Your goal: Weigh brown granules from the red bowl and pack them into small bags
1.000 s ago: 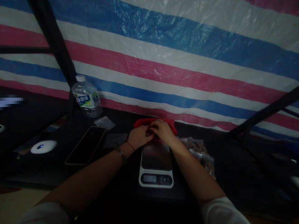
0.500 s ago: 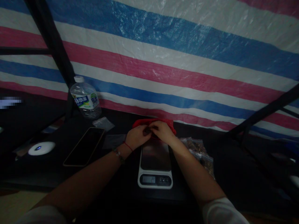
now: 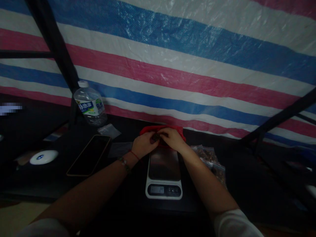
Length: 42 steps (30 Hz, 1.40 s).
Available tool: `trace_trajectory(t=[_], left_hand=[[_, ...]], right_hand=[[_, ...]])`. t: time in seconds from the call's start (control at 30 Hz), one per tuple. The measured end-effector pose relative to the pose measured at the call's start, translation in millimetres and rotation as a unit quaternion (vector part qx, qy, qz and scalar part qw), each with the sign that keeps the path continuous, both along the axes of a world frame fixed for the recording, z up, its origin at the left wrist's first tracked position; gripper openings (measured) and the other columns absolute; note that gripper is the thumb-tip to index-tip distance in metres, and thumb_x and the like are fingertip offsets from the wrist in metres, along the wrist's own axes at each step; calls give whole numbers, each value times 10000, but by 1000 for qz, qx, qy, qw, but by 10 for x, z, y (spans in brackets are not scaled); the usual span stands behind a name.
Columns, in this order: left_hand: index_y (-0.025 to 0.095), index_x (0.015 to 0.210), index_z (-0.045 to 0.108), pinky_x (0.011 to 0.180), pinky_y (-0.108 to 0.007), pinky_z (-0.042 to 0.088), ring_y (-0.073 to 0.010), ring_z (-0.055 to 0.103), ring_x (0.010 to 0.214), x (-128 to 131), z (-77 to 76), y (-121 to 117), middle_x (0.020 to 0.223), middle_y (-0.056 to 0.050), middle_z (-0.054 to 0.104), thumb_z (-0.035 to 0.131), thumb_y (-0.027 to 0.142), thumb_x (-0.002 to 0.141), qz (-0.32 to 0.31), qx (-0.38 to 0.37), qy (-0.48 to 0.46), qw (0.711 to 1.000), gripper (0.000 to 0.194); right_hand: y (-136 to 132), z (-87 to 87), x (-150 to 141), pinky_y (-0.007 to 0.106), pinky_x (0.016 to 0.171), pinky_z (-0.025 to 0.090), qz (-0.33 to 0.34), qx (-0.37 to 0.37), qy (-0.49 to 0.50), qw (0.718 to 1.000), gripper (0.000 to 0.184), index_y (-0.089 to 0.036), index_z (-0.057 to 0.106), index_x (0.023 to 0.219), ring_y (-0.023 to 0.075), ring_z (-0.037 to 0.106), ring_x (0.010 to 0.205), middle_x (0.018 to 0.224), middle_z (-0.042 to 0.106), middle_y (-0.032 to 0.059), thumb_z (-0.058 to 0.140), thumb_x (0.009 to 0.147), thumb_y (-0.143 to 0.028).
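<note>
My left hand (image 3: 143, 144) and my right hand (image 3: 172, 138) meet just beyond the far end of a white kitchen scale (image 3: 164, 172) on the dark table. Both have their fingers curled together around a small dark thing I cannot make out, right in front of a red container (image 3: 148, 130). The scale's steel platform is bare and its small display is lit. A red string and a bead bracelet circle my left wrist.
A water bottle (image 3: 90, 103) stands at the back left, with a small clear bag (image 3: 109, 130) beside it. A phone (image 3: 89, 154) lies left of the scale, a white round device (image 3: 43, 156) farther left. Clear bags of brown pieces (image 3: 212, 159) lie right. A striped tarp (image 3: 187, 62) hangs behind.
My hands have stayed together at the red container, with only slight finger movement. The view has shifted a little.
</note>
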<state>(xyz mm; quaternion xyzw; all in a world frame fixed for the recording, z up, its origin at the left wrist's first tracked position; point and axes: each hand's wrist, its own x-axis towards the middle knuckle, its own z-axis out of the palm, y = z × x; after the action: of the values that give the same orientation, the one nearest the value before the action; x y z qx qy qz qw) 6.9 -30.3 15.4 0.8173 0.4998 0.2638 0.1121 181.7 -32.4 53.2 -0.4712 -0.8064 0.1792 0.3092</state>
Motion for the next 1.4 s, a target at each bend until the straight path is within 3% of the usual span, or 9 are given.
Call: trace_trajectory(t=[0.2, 0.53, 0.7, 0.93, 1.1, 1.17, 1.27, 1.4], left_hand=[[267, 1140, 589, 781, -280, 489, -209, 653, 939, -6, -32, 12, 1064, -36, 684, 550, 432, 830, -7, 23, -21, 999, 354], [257, 1082, 571, 739, -281, 506, -204, 670, 893, -8, -21, -12, 1009, -18, 693, 569, 417, 817, -5, 31, -39, 999, 310], [256, 1096, 572, 783, -289, 511, -205, 663, 934, -8, 10, -41, 1049, -17, 688, 574, 376, 807, -11, 38, -32, 999, 313], [254, 1161, 550, 828, -299, 518, -206, 647, 987, -10, 63, -90, 1102, -14, 673, 604, 330, 766, -49, 33, -21, 998, 406], [216, 1232, 508, 930, -326, 492, -222, 601, 1092, -63, 16, -45, 1205, -59, 621, 641, 395, 732, -58, 67, -66, 994, 547], [205, 1233, 501, 943, -336, 489, -224, 599, 1093, -109, -7, -15, 1196, -64, 623, 630, 373, 733, -59, 76, -85, 992, 543], [196, 1233, 495, 957, -342, 481, -220, 596, 1090, -181, -20, 23, 1181, -61, 626, 599, 320, 740, -54, 100, -108, 988, 519], [190, 1242, 480, 979, -339, 464, -215, 584, 1102, -226, -2, 37, 1183, -66, 617, 567, 308, 751, -50, 123, -123, 983, 512]], right_hand=[[-7, 10, -15, 305, 874, 450, -17, 25, -9, 999, 217, -171, 694, 972, 174, 604, 947, 993, 685, 63, 561, 814, -106], [-1, -13, -8, 310, 859, 461, -2, -7, -17, 1000, 219, -173, 704, 948, 172, 618, 923, 973, 694, 64, 528, 832, -113], [-44, -14, -28, 317, 826, 482, -11, -44, 17, 999, 303, -179, 665, 1087, 184, 632, 908, 1034, 684, 77, 625, 787, -195], [-139, 108, -61, 288, 770, 470, -13, -81, -38, 996, 279, -184, 697, 1014, 182, 633, 841, 939, 706, 48, 673, 738, -215], [-157, 252, 4, 254, 735, 442, -45, -62, -100, 992, 203, -153, 702, 947, 173, 626, 830, 928, 707, 70, 627, 760, -184], [-194, 320, 40, 246, 701, 434, -24, -72, -120, 990, 183, -148, 700, 929, 165, 626, 798, 911, 708, 69, 619, 771, -194], [-289, 392, 49, 235, 638, 418, 61, -111, -132, 983, 170, -164, 701, 913, 146, 622, 728, 853, 707, 40, 625, 789, -250], [-405, 358, -25, 232, 624, 414, 136, -137, -133, 972, 224, -198, 711, 925, 144, 623, 718, 833, 706, 13, 707, 732, -311]])
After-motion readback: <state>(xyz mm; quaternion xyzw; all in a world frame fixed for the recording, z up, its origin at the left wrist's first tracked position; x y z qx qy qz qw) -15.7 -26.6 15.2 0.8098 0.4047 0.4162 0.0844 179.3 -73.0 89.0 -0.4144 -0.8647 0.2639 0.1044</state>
